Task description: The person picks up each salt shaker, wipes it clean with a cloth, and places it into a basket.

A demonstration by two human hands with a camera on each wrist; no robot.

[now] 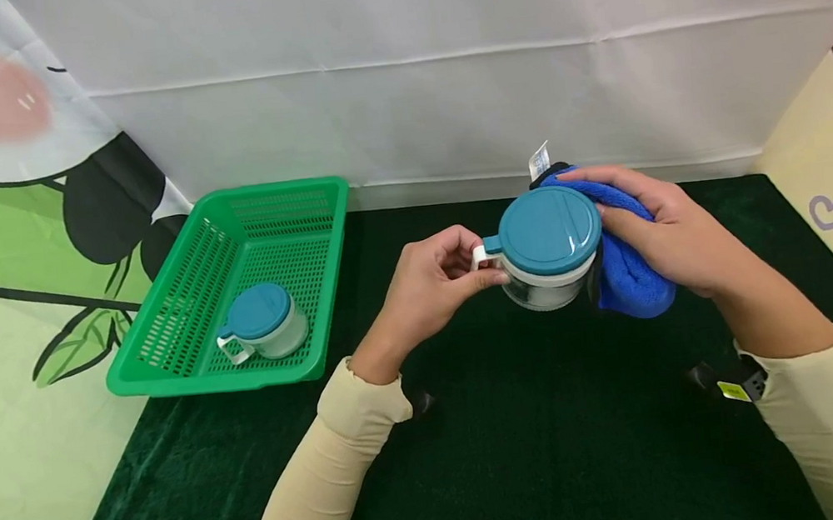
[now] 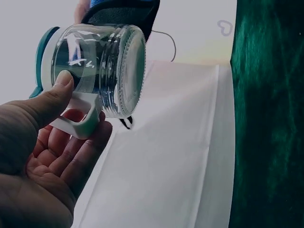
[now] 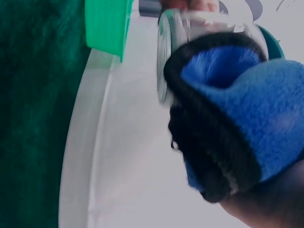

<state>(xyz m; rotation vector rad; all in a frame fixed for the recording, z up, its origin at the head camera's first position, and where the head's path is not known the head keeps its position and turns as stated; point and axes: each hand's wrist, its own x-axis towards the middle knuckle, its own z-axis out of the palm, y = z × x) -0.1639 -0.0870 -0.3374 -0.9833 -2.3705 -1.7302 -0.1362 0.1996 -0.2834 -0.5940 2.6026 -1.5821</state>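
The left hand (image 1: 437, 279) pinches the white handle (image 2: 78, 124) of a jar (image 1: 549, 249) between thumb and curled fingers, while the right hand (image 1: 654, 224) grips a bunched blue cloth (image 1: 632, 277) against the jar's other side. Held above the dark green table (image 1: 525, 450), to the right of the basket, the jar has a clear glass body, a ridged edge around its base, a white collar and a flat blue lid (image 1: 550, 226), closed. The green basket (image 1: 291, 251), slatted and well apart from the cloth, contains a second jar (image 1: 260, 321), also blue-lidded and white-handled, standing near its front.
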